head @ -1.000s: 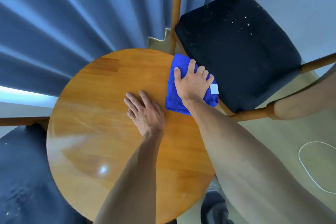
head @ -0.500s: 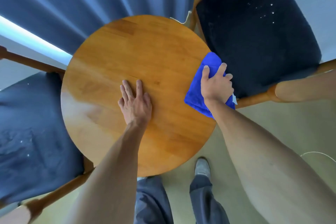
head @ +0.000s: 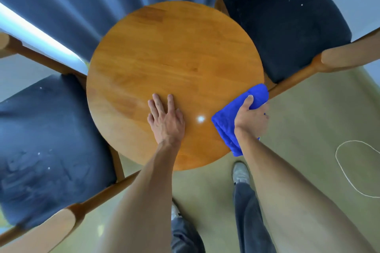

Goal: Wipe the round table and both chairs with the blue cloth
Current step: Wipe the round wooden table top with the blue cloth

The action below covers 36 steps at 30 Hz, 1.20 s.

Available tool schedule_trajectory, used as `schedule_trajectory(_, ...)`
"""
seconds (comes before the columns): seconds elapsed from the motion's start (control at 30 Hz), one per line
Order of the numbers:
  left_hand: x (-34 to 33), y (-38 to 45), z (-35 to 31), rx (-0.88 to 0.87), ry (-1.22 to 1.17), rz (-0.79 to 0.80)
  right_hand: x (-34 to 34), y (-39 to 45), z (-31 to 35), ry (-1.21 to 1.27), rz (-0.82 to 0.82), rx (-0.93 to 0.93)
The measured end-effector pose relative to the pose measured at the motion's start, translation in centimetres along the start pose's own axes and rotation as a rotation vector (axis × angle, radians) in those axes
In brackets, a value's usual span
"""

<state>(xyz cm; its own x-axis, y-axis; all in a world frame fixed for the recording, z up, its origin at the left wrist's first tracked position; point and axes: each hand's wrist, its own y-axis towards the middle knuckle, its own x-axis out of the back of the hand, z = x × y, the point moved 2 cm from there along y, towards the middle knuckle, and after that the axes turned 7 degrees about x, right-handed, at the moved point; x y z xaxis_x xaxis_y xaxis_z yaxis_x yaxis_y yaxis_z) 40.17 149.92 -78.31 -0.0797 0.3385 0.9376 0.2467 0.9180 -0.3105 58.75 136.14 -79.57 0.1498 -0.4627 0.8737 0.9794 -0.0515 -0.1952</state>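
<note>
While the left hand [head: 166, 121] lies flat, fingers spread, on the round orange-brown wooden table [head: 164, 51] at frame centre, the right hand [head: 250, 117] clamps the folded bright blue cloth [head: 225, 127] over the table's lower-right rim. Dark-cushioned wooden chairs sit lower left [head: 47, 146] and upper right [head: 285, 20].

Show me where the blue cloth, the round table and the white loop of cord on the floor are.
blue cloth [head: 225, 127], head view, on its folded left part.
round table [head: 174, 53], head view, bare top.
white cord [head: 341, 167], head view, loop's left side.
</note>
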Motion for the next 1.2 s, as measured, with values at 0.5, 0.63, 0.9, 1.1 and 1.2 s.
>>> schedule_trajectory(0.5, 1.9, -7.3, 11.5, 0.14, -0.033, 0.077, -0.4, -20.8, -3.0, 0.151, 0.153, -0.405)
schedule_trajectory(0.63, 2.3, -12.4, 11.4, 0.61, -0.327, 0.098, 2.4, -17.8, -2.8, 0.002, 0.008, -0.174)
schedule_trajectory(0.9, -0.4, -18.4, 4.2, 1.19, -1.358, 0.272, 3.7, -13.1, -1.1, 0.067, -0.046, 0.104)
schedule_trajectory(1.1, -1.8, -17.6, -3.0, 1.335, -1.481, 0.396, 3.9, -8.2, -2.0, -0.006, 0.015, 0.109)
schedule_trajectory(1.2, -1.9, -16.4, -3.6, 1.338, -1.431, 0.303, 4.0, -7.6, -1.5, 0.005, 0.015, 0.353)
